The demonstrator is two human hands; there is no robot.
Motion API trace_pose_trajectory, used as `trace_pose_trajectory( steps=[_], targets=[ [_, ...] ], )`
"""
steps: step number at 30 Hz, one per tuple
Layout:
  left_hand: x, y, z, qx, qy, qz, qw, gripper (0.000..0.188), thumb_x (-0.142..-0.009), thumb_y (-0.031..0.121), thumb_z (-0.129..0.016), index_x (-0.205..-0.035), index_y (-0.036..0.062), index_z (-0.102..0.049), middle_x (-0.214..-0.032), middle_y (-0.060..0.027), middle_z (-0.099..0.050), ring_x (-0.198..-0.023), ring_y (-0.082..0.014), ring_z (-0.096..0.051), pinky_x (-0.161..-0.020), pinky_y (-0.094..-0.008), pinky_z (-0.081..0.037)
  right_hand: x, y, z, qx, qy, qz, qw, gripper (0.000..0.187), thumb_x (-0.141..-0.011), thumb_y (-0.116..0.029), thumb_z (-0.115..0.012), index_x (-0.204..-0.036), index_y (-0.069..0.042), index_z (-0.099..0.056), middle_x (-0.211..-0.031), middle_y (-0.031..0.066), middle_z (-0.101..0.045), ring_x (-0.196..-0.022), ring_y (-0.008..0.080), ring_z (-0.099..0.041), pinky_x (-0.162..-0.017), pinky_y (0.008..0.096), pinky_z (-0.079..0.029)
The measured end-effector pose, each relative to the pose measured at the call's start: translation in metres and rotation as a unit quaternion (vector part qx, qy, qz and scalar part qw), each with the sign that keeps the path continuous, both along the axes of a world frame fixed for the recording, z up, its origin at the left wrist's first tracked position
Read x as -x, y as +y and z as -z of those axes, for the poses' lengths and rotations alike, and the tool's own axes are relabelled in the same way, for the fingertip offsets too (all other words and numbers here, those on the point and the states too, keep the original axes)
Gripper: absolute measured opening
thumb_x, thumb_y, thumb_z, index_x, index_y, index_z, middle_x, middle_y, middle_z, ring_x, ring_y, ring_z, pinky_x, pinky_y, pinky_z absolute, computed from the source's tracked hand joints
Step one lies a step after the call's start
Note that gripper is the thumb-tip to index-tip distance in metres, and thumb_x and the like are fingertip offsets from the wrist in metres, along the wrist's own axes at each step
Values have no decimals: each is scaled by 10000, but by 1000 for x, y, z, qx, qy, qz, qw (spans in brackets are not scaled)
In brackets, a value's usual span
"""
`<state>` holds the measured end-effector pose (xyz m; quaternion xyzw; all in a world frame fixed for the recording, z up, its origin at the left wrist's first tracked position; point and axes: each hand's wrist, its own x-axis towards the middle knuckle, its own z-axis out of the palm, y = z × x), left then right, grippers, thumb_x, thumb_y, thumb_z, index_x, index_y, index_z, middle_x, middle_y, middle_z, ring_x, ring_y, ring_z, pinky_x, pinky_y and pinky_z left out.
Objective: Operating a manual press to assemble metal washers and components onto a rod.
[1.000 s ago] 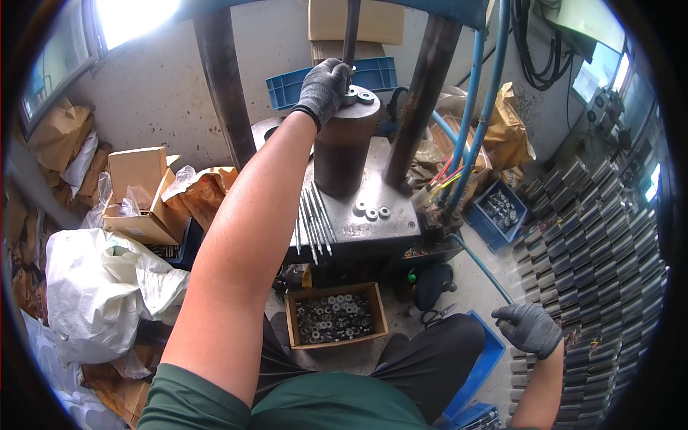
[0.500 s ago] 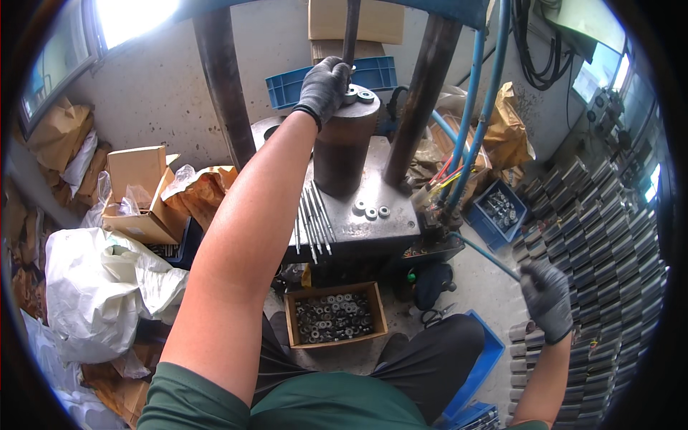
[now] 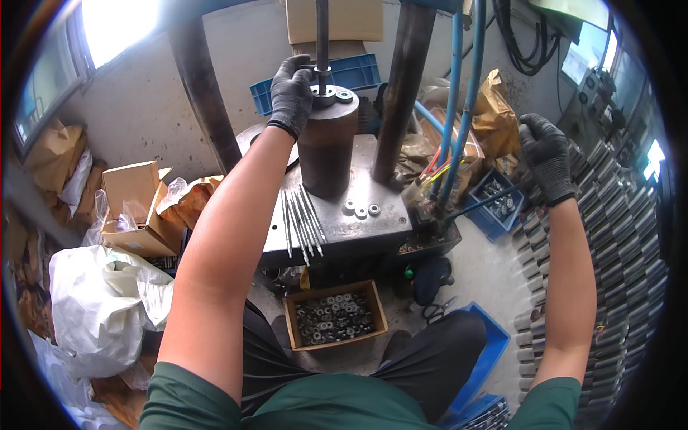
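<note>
My gloved left hand (image 3: 291, 97) is up beside a dark vertical rod (image 3: 322, 39), its fingers loosely bent and apart near a small collar (image 3: 322, 70) on the rod. Below the collar, the rod reaches down into a thick metal ring (image 3: 323, 99) on top of a steel cylinder (image 3: 328, 154). A second ring (image 3: 344, 96) lies beside it. At the right, my gloved right hand (image 3: 548, 158) is closed on the far end of a blue lever (image 3: 487, 202); the fingers partly hide the grip.
Several thin metal rods (image 3: 302, 222) and three small rings (image 3: 361, 213) lie on the metal base. A box of small parts (image 3: 288, 315) stands on the floor between my legs. Blue pipes (image 3: 467, 93) rise at the right, by stacked metal pieces (image 3: 616, 265) and a blue bin (image 3: 473, 223).
My right hand and the lever have moved up. The left hand's fingers have loosened and shifted left of the rod, baring the collar and the ring under it. The whole view has shifted slightly.
</note>
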<state>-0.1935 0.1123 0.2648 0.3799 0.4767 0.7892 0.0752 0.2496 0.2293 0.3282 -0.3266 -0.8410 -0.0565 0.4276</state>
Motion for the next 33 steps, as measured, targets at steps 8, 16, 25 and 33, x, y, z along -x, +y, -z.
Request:
trace_pose_trajectory(
  steps=[8, 16, 25, 33],
  targets=[
    [-10, 1, -5, 110, 111, -108, 982, 333, -951, 73, -581, -1279, 29, -612, -1088, -173, -744, -998, -238, -725, -938, -346, -539, -2, 4, 0, 34, -57, 78, 995, 247, -927, -159, -653, -1122, -37, -744, -1031, 208, -742, -953, 353, -732, -868, 413, -576],
    [-73, -46, 51, -23, 355, -96, 930, 341, -888, 25, -630, -1223, 88, -617, -1017, -135, -661, -963, -304, -668, -845, -430, -545, -2, -15, -6, 9, -72, 102, 992, 262, -916, -149, -640, -1133, -53, -751, -1051, 221, -738, -989, 362, -726, -901, 425, -572],
    [-107, -67, 158, 426, 589, 33, 686, 388, -880, 175, -654, -1264, 125, -672, -1231, -167, -665, -1128, -351, -651, -981, -472, -528, -8, -27, -4, 19, -77, 115, 990, 236, -914, -158, -633, -1091, -59, -754, -1046, 206, -738, -994, 370, -715, -906, 439, -565],
    [-92, -72, 162, 453, 503, -4, 736, 298, -883, 191, -686, -1157, 75, -700, -1131, -221, -669, -1039, -374, -688, -915, -458, -566, -41, -45, 20, -14, -75, 50, 996, 160, -915, -118, -662, -1038, -46, -733, -982, 175, -739, -924, 350, -722, -852, 398, -575]
  ],
)
